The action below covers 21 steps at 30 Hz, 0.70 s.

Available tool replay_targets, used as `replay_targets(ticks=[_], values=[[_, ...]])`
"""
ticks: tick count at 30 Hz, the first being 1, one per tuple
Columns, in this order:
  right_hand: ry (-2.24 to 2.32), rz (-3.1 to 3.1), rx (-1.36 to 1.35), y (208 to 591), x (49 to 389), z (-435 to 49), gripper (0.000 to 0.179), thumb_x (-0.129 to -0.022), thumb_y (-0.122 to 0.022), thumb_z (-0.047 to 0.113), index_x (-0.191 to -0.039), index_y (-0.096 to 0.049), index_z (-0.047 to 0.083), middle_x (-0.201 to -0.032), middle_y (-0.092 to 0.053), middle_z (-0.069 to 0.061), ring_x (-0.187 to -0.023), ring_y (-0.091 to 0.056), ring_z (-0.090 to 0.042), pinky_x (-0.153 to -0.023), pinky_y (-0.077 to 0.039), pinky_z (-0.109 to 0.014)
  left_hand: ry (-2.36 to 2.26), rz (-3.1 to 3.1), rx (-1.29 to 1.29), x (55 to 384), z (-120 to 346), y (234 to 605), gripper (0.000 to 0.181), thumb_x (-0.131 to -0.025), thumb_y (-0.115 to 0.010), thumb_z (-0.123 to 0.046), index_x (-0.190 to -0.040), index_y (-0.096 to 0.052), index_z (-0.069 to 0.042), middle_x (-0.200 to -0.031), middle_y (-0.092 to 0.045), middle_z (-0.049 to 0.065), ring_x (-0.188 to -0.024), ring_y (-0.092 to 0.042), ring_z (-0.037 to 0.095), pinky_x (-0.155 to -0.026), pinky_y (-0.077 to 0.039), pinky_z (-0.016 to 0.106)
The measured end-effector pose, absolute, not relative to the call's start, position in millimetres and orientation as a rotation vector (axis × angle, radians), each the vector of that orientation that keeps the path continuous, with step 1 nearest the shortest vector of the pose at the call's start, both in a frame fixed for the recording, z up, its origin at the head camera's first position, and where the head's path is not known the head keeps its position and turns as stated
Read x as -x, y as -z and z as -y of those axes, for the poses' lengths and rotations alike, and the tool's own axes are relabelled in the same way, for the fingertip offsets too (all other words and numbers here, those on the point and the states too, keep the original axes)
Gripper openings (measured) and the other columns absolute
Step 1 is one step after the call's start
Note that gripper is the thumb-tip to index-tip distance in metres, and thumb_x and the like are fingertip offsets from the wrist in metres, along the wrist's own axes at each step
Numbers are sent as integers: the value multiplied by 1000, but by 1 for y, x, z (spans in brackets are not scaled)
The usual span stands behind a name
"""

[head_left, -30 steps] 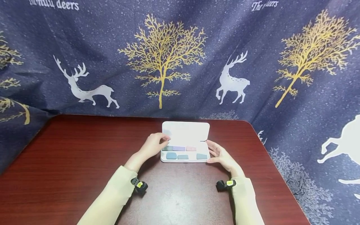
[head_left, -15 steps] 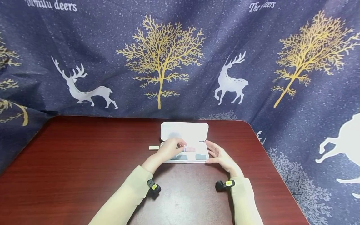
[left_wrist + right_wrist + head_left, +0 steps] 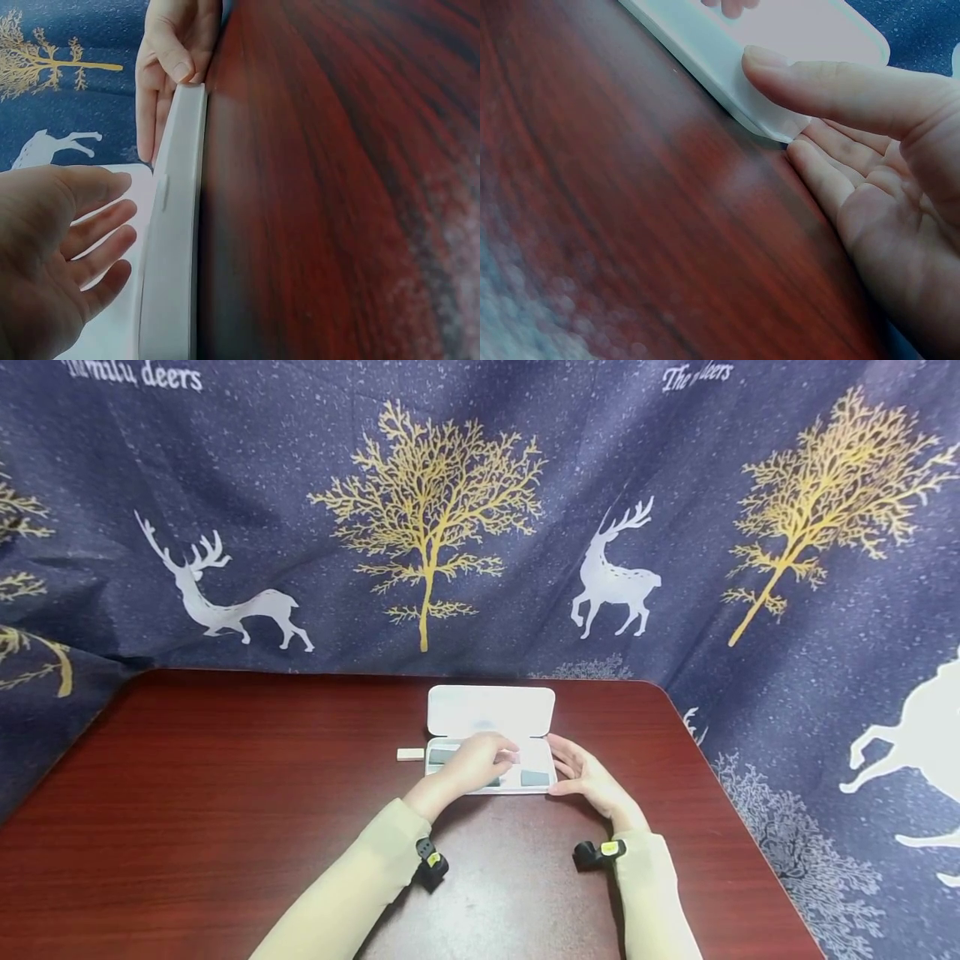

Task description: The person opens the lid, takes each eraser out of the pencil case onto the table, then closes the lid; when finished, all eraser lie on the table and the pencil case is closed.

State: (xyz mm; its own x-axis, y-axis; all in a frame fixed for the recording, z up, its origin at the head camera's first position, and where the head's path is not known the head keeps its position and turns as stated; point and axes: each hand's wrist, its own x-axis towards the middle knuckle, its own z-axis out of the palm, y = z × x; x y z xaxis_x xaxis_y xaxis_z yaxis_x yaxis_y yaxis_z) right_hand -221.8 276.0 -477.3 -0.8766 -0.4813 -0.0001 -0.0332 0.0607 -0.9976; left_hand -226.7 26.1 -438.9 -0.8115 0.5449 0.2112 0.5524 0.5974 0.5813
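Directly below the left grip lies the white case

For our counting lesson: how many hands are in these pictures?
2: the left hand over the open white case, the right hand at that case's right end. The wrist views show the same two.

Head view bright, w/ glare on table & washed-out lid; wrist pics dimmer, softer.
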Motion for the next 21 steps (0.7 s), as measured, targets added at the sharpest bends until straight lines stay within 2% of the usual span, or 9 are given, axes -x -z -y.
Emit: replay_targets(ticks=[10,12,17,19,21], values=[[1884,-2003,499,477,221,-276,93,-75,-70,-12,-150,-15,-12,-157,-15,-34,-143,-23,-45,-103,-42,-14,877,2903,953,228,-33,437,29,-92,-65,-15,-119,-68,-3,-120,-69,11,-118,-62,26,-106,-47,37],[1884,-2003,501,477,221,-276,93,-75,-70,-12,-150,-15,-12,-157,-15,-34,-143,-28,-38,-104,-42,-14,849,2925,945,227,-34,437,29,-93,-65,-17,-119,-68,-4,-120,-70,10,-117,-63,25,-105,-48,36],[1895,-1994,515,479,221,-277,93,-75,-70,-13,-150,-15,-13,-156,-15,-35,-134,-43,-11,-104,-42,-14,850,2951,930,226,-35,437,29,-93,-65,-18,-118,-68,-5,-118,-70,10,-115,-64,25,-103,-49,37],[1901,-1988,516,479,221,-277,93,-75,-70,-13,-150,-15,-13,-156,-14,-34,-131,-44,-7,-104,-42,-14,848,2935,929,226,-35,437,26,-92,-65,-16,-116,-69,-5,-115,-71,10,-113,-65,25,-102,-50,37],[1901,-1987,514,479,222,-276,93,-75,-71,-12,-150,-15,-13,-157,-14,-34,-133,-43,-9,-104,-42,-14,840,2920,929,226,-34,438,23,-92,-64,-15,-113,-70,-5,-112,-73,9,-110,-66,26,-99,-52,37]])
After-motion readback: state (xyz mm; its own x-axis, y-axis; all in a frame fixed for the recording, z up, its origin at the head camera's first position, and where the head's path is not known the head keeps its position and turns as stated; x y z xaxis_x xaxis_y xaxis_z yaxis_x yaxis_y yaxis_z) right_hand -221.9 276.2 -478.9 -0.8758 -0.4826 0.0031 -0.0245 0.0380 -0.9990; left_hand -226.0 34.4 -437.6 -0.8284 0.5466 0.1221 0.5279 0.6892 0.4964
